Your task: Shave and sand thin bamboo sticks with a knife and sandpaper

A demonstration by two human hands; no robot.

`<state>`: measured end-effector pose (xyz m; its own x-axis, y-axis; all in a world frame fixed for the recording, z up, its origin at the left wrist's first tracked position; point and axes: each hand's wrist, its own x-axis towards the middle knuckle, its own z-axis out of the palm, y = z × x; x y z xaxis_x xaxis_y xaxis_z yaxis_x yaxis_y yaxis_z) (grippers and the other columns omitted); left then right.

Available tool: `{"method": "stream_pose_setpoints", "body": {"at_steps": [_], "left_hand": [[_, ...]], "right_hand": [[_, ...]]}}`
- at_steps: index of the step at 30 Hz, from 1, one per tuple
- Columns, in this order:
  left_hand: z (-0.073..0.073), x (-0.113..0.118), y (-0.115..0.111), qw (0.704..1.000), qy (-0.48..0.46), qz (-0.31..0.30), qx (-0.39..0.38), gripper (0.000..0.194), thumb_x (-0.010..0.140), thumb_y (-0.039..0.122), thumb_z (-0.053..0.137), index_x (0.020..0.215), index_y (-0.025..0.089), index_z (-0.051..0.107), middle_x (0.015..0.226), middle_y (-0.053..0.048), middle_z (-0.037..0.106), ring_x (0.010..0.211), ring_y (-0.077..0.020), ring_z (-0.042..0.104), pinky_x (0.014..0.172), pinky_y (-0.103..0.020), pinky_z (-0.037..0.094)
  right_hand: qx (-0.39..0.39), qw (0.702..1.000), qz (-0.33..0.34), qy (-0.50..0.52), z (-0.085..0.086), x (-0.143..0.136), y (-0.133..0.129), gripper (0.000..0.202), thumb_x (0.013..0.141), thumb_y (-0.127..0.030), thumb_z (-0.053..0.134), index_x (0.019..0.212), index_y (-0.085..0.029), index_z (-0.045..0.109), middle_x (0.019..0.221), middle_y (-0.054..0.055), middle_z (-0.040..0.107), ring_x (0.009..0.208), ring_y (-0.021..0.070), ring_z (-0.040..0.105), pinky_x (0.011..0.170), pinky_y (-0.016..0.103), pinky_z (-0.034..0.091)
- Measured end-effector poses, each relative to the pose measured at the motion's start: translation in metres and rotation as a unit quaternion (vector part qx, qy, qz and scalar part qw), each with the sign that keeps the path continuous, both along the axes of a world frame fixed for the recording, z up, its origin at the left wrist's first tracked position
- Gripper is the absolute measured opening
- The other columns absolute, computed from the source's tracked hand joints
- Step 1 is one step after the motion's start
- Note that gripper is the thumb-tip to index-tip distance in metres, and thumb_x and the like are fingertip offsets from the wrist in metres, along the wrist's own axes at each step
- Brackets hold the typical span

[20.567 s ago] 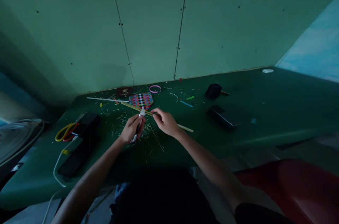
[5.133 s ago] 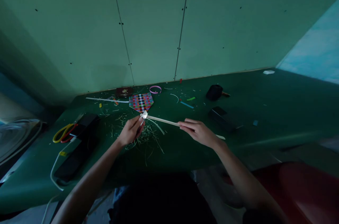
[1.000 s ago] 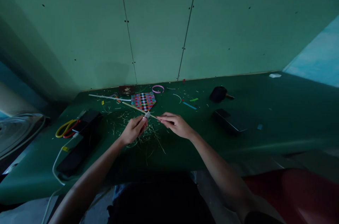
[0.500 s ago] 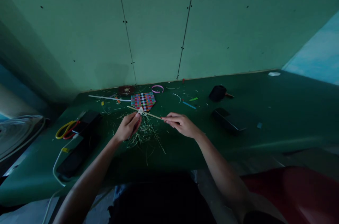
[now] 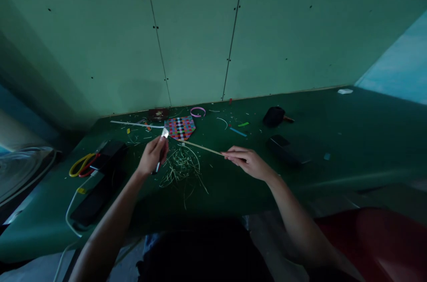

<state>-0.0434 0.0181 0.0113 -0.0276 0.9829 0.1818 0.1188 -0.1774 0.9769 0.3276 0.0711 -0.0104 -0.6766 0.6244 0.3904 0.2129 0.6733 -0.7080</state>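
My left hand (image 5: 151,155) is closed around a knife (image 5: 165,132) with a short pale blade pointing away from me and a dark handle. Between the fingertips of my right hand (image 5: 248,163) is one end of a thin, pale strip (image 5: 202,147), which looks like bamboo or cane. The strip's far end reaches left to the near edge of a colourful woven piece (image 5: 180,127). Knife and strip are apart. Below them, between my hands, lies a tangled heap of fine shavings (image 5: 182,167).
Scissors (image 5: 81,165) with yellow and red handles lie left, beside a dark case (image 5: 111,154) and a white cable (image 5: 68,208). A purple ring (image 5: 198,112) and coloured scraps dot the back of the green table (image 5: 360,139). A dark pouch (image 5: 273,116) and black case (image 5: 285,151) sit right.
My right hand has moved right and slightly nearer me, drawing the strip along. My left hand with the knife has shifted left, and its blade has come away from the strip.
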Motion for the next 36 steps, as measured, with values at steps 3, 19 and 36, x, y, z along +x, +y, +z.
{"method": "stream_pose_setpoints", "body": {"at_steps": [3,19,36], "left_hand": [[0.002,-0.011,0.005,0.999,-0.035,0.013,-0.002,0.042,0.101,0.059,0.052,0.088,0.020,0.054,0.061,0.005,0.052,0.038,-0.0076,0.043,0.037,-0.020,0.033],[-0.011,0.036,-0.013,0.982,0.102,-0.157,0.004,0.047,0.106,0.056,0.042,0.086,0.017,0.057,0.056,0.005,0.051,0.041,-0.0077,0.043,0.040,-0.020,0.031],[-0.006,0.034,-0.013,0.988,0.094,-0.125,-0.002,0.049,0.105,0.058,0.044,0.081,0.017,0.058,0.052,0.005,0.049,0.039,-0.0075,0.039,0.040,-0.020,0.027]], "right_hand": [[-0.019,0.999,-0.040,-0.006,0.005,0.022,-0.002,0.035,0.108,-0.037,0.051,0.132,-0.026,0.074,0.107,0.010,0.070,0.065,0.0127,0.058,0.059,0.029,0.050],[-0.176,0.983,0.018,0.047,0.020,-0.118,-0.001,0.038,0.104,-0.036,0.055,0.136,-0.017,0.067,0.084,0.004,0.068,0.057,0.0100,0.055,0.049,0.024,0.044],[-0.097,0.989,0.014,0.114,0.016,-0.125,-0.010,0.027,0.103,-0.038,0.059,0.114,-0.019,0.074,0.089,0.006,0.064,0.071,0.0149,0.055,0.059,0.028,0.043]]}}
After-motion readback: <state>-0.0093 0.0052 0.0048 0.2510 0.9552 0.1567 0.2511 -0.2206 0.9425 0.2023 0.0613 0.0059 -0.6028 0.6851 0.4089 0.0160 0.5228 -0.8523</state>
